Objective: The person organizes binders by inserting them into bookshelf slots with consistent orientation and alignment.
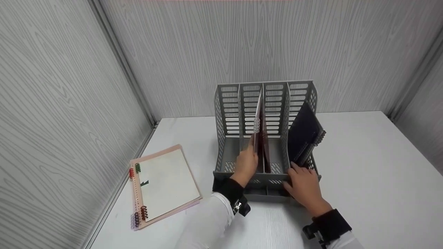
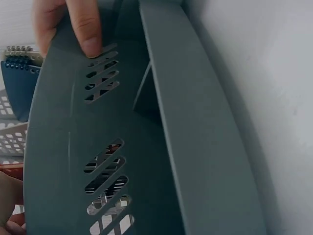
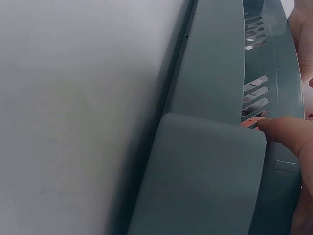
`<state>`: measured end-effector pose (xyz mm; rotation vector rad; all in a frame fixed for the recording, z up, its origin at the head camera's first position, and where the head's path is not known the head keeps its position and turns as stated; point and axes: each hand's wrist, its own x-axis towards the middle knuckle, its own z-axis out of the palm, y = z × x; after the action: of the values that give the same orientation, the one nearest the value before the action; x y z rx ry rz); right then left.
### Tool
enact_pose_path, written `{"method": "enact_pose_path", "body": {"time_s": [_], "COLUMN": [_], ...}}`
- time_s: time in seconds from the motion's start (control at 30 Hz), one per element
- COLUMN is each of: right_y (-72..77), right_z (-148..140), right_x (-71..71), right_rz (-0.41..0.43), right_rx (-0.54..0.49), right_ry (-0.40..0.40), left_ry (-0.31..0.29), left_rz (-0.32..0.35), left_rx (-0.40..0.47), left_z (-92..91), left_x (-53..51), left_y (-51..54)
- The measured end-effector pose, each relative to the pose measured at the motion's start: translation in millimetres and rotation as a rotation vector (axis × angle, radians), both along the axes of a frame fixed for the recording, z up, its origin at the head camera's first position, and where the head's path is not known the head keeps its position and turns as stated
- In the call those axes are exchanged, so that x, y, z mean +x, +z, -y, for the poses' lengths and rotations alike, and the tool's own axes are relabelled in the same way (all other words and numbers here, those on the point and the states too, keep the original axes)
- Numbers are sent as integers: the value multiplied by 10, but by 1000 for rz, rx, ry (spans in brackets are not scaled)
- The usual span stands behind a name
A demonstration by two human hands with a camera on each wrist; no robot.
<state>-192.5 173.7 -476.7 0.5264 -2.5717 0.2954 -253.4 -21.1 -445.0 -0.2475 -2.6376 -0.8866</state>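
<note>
Grey plastic file rack (image 1: 264, 177) directly ahead of and beneath both hands, split into four upright compartments. At the left hand (image 1: 246, 164), low in the second compartment from the left, a thin spiral notebook (image 1: 256, 126) with a pale outer side, standing on edge and apparently pinched between bent fingers; cannot tell the thumb's exact place. Just to the right of that hand, close against the divider, a dark red cover (image 1: 266, 152); cannot tell whether separate or part of the same notebook.

Right hand (image 1: 304, 183) hooked over the rack's front lip, fingers curled inside and thumb against the outer face, with no notebook in its grip; seems to be steadying the rack. Just beyond its fingertips, in the rightmost compartment, a dark blue spiral notebook (image 1: 304, 131), leaning at a tilt.

Well to the left of the left hand, flat on the white worktop (image 1: 363, 155), a cream-covered notebook (image 1: 169, 186) on top of a pink-covered notebook (image 1: 173, 152), with a purple coil (image 1: 136, 218) peeping out at the lower corner.

Looks roughly midway through the filing: dark blue already in, pale one inside but not yet let go, flat stack probably left to do.
</note>
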Motion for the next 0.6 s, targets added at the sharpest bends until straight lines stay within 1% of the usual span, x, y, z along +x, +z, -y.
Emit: {"method": "enact_pose_path", "body": {"time_s": [0.1, 0.17, 0.23, 0.33, 0.5, 0.6], "right_y": [1, 4, 2, 5, 16, 23], "right_z": [-1, 4, 9, 17, 20, 20], "right_x": [2, 4, 8, 15, 15, 17], "right_rz": [9, 12, 11, 2, -12, -8], "right_rx": [0, 4, 6, 6, 1, 2], "right_ry": [-3, -4, -7, -8, -11, -15], "left_ry": [-28, -42, -55, -69, -94, -128], "left_rz": [15, 41, 63, 86, 121, 135], "left_rx": [-50, -81, -100, -105, -125, -128], "left_z": [-6, -7, -5, 1, 55, 149], "left_x": [6, 7, 11, 18, 65, 125], "left_y": [-10, -11, -11, -1, 61, 119]}}
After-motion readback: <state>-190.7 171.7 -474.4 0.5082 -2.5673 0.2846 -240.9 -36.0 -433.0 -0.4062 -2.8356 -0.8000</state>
